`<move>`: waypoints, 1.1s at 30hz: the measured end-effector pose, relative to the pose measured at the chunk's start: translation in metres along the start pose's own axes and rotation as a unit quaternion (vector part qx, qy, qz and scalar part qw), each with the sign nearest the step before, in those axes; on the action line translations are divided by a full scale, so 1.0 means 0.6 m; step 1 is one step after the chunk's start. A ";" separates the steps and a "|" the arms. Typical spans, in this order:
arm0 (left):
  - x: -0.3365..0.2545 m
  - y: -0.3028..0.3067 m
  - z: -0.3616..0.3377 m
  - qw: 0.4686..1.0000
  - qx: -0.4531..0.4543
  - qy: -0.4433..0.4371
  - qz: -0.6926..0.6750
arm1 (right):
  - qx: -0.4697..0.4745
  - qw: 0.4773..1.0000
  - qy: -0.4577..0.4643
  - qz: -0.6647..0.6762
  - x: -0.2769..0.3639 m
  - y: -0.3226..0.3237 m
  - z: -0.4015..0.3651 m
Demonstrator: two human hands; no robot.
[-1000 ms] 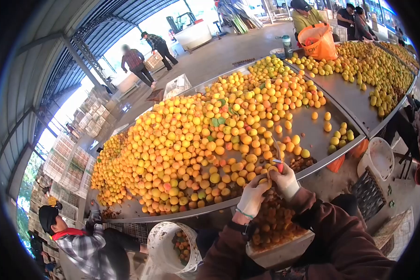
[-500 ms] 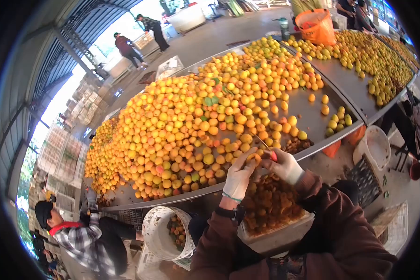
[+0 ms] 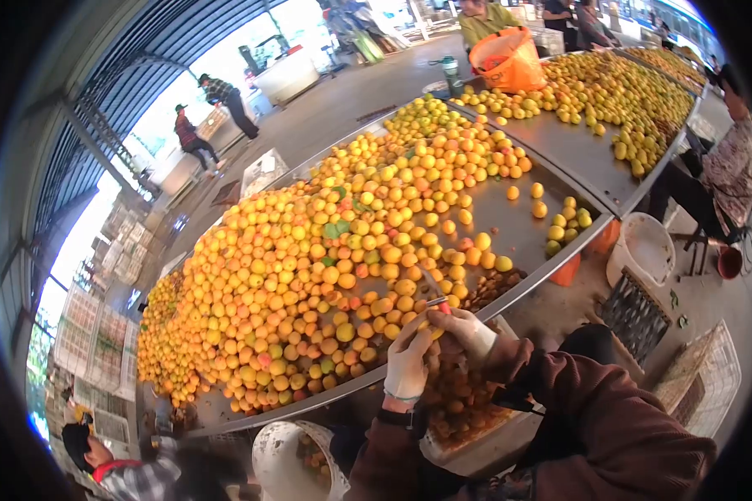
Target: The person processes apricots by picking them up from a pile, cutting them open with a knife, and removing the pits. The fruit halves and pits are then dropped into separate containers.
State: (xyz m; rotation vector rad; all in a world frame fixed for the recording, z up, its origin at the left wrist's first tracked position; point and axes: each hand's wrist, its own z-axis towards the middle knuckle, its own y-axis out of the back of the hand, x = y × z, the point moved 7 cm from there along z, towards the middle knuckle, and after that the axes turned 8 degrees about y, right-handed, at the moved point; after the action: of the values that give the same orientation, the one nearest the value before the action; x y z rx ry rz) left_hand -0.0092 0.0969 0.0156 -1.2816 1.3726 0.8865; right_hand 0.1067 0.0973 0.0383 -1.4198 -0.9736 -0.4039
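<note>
Steel table [image 3: 522, 232] under shed roof [image 3: 134, 58], heaped with apricots [image 3: 326, 267]; left hand [image 3: 409, 361] grips 1 fruit [image 3: 429, 331], right hand [image 3: 470, 331] grips knife [image 3: 437, 300].

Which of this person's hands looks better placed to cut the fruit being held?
Probably the right: the right hand grips the red-handled knife, close against the apricot that the left hand holds.
</note>
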 end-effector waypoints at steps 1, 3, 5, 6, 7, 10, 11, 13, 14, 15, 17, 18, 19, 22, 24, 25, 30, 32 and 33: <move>0.005 -0.001 -0.002 0.996 0.011 0.038 -0.075 | 0.000 1.000 -0.012 -0.002 -0.002 -0.002 -0.001; 0.010 -0.012 -0.001 0.985 0.023 0.066 -0.159 | 0.041 0.999 -0.033 0.010 -0.010 0.002 0.002; 0.017 -0.011 0.004 0.981 0.040 0.067 -0.180 | 0.046 0.998 -0.021 0.029 -0.020 0.006 0.001; 0.020 -0.012 0.004 0.978 0.052 0.068 -0.190 | 0.053 0.998 -0.015 0.035 -0.022 0.009 0.002; 0.020 -0.010 0.004 0.978 0.049 0.066 -0.190 | 0.057 0.998 -0.017 0.035 -0.025 0.009 0.003; 0.020 -0.008 0.005 0.975 0.060 0.073 -0.199 | 0.065 0.997 -0.024 0.029 -0.036 0.013 0.010; 0.020 -0.005 0.006 0.981 0.054 0.070 -0.172 | 0.063 0.997 -0.030 0.025 -0.041 0.017 0.014; 0.019 -0.003 0.010 0.986 0.048 0.067 -0.145 | 0.061 0.997 -0.036 0.021 -0.049 0.014 0.017; 0.022 0.000 0.012 0.988 0.038 0.074 -0.128 | 0.022 0.999 -0.028 0.024 -0.050 0.012 0.017; 0.024 0.002 0.014 0.990 0.028 0.080 -0.113 | -0.017 0.999 -0.019 0.026 -0.051 0.013 0.017; 0.022 0.005 0.020 0.995 0.005 0.069 -0.078 | -0.035 0.999 0.005 0.024 -0.059 0.016 0.023; 0.018 0.007 0.022 0.997 -0.017 0.059 -0.042 | -0.053 0.998 0.030 0.023 -0.062 0.022 0.028; 0.015 0.004 0.024 0.997 -0.018 0.059 -0.042 | -0.052 0.998 0.030 0.022 -0.070 0.026 0.035; 0.007 0.012 0.022 0.993 -0.101 0.063 -0.011 | -0.066 0.994 0.082 -0.026 -0.080 0.042 0.054; 0.025 0.033 0.043 0.992 -0.110 -0.053 -0.014 | -0.060 0.978 0.169 -0.107 -0.060 0.037 0.064; 0.029 0.048 0.052 0.974 -0.114 -0.130 0.148 | -0.036 0.949 0.242 -0.200 -0.053 0.044 0.073; 0.013 0.016 0.021 0.986 -0.090 0.080 -0.112 | 0.053 0.966 0.156 -0.198 -0.041 0.034 0.067; 0.025 0.020 0.028 0.983 -0.098 0.091 -0.124 | 0.031 0.935 0.174 -0.307 -0.046 0.051 0.074; 0.036 0.025 0.029 0.972 -0.089 0.116 -0.187 | -0.003 0.946 0.160 -0.283 -0.051 0.057 0.073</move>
State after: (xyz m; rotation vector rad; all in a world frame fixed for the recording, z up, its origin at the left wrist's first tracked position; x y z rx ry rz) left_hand -0.0192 0.1113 -0.0108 -1.7576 1.1885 0.6221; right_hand 0.1009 0.1345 -0.0128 -1.0149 -1.0974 -1.0306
